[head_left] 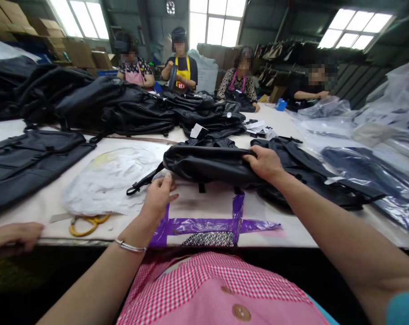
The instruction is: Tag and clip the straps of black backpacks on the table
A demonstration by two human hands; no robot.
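A black backpack with a smooth, leather-like surface is raised on its side over the table in front of me. My right hand is closed on its upper right edge, thumb on top. At its lower left corner is my left hand, fingers apart, with the fingertips close to the backpack; whether they touch it I cannot tell. A thin black strap sticks out to the left behind that hand. Another black backpack lies flat just to the right, partly behind my right arm.
White sheets and yellow-handled scissors lie left. Purple tape marks the table's front edge. A pile of black bags spans the back; plastic-wrapped bags lie right. Another person's hand is at the left edge; several people work opposite.
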